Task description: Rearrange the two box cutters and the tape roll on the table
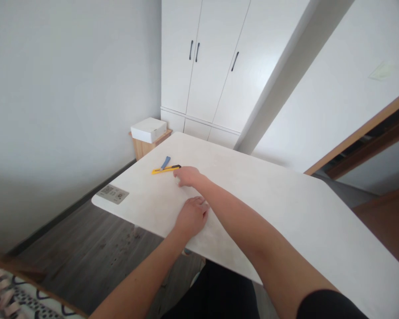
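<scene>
While right hand (187,176) is reaching with fingers curled, grip unclear, slim yellow plastic utility knife (166,169) is lying at fingertips: light, rigid, likely slippery; take mid-body. Left hand (191,215) is resting flat, holding nothing.

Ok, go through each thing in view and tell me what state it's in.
Yellow utility knife: lying flat on the table, right hand at its end.
Blue item: lying beside the knife.
Wardrobe doors: shut.
White box: closed.
Right hand: touching the knife.
Left hand: flat on the table.
</scene>
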`<action>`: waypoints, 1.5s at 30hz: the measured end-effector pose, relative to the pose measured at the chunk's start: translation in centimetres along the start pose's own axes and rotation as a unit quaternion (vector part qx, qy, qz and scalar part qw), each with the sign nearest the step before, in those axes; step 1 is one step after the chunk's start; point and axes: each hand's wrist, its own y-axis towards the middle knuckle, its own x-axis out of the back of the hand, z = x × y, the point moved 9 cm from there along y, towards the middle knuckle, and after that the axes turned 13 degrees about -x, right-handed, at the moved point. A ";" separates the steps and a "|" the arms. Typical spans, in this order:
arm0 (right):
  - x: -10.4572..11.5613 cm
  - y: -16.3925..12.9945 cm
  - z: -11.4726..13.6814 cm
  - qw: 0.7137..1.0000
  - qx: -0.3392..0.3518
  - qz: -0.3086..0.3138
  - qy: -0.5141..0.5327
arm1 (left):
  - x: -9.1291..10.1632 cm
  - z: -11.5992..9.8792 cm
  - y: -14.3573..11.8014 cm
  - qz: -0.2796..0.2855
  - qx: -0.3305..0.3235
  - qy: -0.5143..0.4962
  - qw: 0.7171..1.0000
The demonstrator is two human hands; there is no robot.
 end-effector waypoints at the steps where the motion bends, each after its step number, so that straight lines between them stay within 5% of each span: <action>1: -0.3 -1.1 -2.4 1.000 -0.028 -0.001 0.002 | 0.0 0.0 0.0 0.001 0.000 0.008 1.000; 6: -4.5 -10.1 -16.4 0.983 -0.178 0.045 -0.004 | -0.1 -0.1 0.0 0.015 -0.007 0.036 0.999; 10: -7.9 -17.5 -22.5 0.963 -0.255 0.089 0.013 | -0.2 -0.1 0.0 0.014 -0.012 0.052 0.998; 15: -8.8 -21.0 -22.7 0.962 -0.257 0.090 0.035 | -0.2 -0.2 0.1 0.015 -0.027 0.063 0.998; 26: -9.4 -21.0 -21.9 0.962 -0.237 0.124 0.062 | 0.0 -0.1 0.0 0.007 -0.029 0.061 0.998; 30: -9.7 -22.9 -23.8 0.942 -0.288 0.144 0.096 | 0.0 -0.2 0.0 0.014 -0.034 0.063 0.997; 37: -14.6 -32.0 -29.8 0.893 -0.397 0.125 0.172 | -0.2 0.2 -0.1 0.014 -0.030 0.056 0.998; 41: -16.8 -34.9 -30.1 0.895 -0.377 0.037 0.238 | -0.3 0.3 -0.2 0.017 -0.028 0.059 0.998; 45: -18.1 -35.4 -29.8 0.882 -0.376 0.023 0.285 | -0.2 0.4 -0.2 0.013 -0.027 0.059 0.998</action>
